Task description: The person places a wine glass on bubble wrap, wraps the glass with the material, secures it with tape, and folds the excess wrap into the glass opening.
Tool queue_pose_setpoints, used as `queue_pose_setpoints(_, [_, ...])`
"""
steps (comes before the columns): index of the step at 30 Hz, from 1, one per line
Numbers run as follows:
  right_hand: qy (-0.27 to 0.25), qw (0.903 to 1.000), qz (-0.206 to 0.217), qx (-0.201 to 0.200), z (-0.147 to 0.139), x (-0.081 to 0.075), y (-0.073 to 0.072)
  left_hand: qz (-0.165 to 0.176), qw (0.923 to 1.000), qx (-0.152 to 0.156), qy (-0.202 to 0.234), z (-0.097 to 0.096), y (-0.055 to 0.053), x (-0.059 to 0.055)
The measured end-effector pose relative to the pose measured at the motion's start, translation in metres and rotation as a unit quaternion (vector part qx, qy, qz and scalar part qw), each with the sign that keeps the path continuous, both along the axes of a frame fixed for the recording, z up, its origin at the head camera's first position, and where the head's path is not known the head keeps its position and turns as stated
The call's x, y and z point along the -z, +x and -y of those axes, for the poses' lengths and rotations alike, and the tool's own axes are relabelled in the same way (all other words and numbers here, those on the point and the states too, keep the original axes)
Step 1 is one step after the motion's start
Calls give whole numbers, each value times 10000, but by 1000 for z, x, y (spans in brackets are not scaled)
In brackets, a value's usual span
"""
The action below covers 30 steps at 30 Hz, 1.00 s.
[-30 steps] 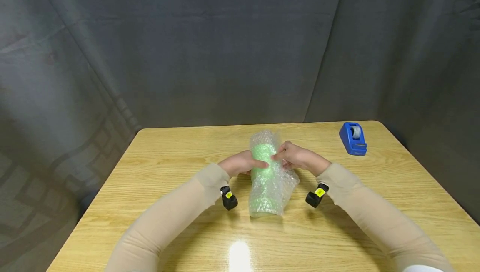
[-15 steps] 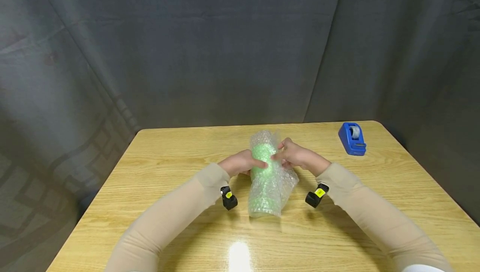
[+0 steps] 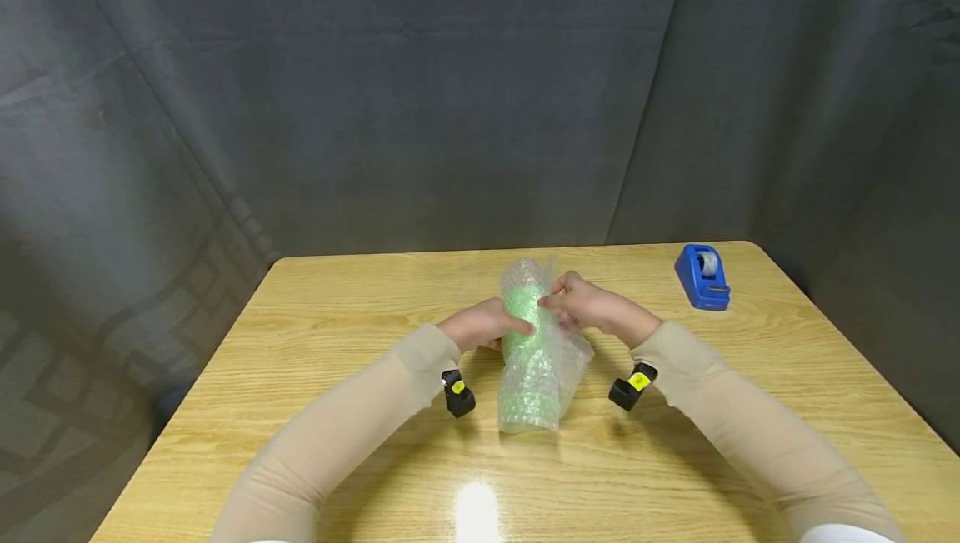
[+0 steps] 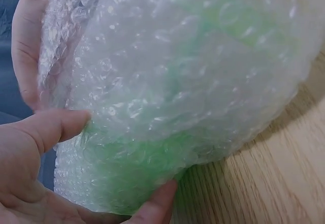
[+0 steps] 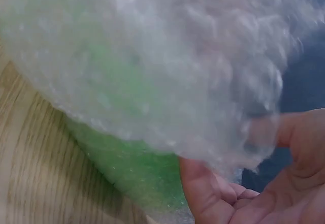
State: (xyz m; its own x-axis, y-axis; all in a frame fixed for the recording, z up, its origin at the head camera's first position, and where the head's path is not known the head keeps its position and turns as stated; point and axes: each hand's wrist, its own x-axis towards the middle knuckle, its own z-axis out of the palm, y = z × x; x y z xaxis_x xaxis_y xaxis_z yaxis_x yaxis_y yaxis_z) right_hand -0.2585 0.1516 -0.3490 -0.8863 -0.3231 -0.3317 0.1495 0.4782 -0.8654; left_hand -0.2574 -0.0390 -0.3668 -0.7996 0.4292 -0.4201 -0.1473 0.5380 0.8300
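A green cylinder-like object (image 3: pixel 522 303) lies on the table, rolled in clear bubble wrap (image 3: pixel 528 397); the layers blur what it is. My left hand (image 3: pixel 480 324) grips the roll from its left side, thumb on top and fingers (image 4: pixel 160 201) around the underside. On the right, my right hand (image 3: pixel 592 306) pinches the loose flap of wrap between thumb and fingers. Close up in the right wrist view, that flap of bubble wrap (image 5: pixel 152 82) stands away from the green body (image 5: pixel 137 168).
A blue tape dispenser (image 3: pixel 703 281) with a roll of clear tape stands at the back right of the wooden table (image 3: pixel 360 301). Dark cloth (image 3: pixel 450 110) hangs behind the table's far edge. Both wrists carry small black cameras.
My right hand has shifted slightly left, drawing the loose flap of bubble wrap a little closer over the roll. The left hand stays in its place.
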Motion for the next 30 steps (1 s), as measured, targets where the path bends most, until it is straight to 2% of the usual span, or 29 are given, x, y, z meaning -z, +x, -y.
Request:
queue_pose_setpoints(9, [-503, 9986, 149, 79, -6, -2, -1, 43, 10000, -23, 9, 3, -2, 2])
queue_pose_setpoints(14, [-731, 9972, 142, -68, -9, 3, -4, 104, 9999, -78, 94, 4, -2, 2])
queue_pose_setpoints(21, [-1053, 9935, 410, 106, -6, 12, -8, 235, 9995, -183, 120, 5, -4, 3])
queue_pose_setpoints(25, [-1025, 9933, 500, 173, -5, 17, -9, 274, 9993, -188, 160, 4, -4, 3])
queue_pose_setpoints(30, [-621, 9970, 454, 132, -8, 21, -10, 276, 9991, -262, 174, 4, -3, 3])
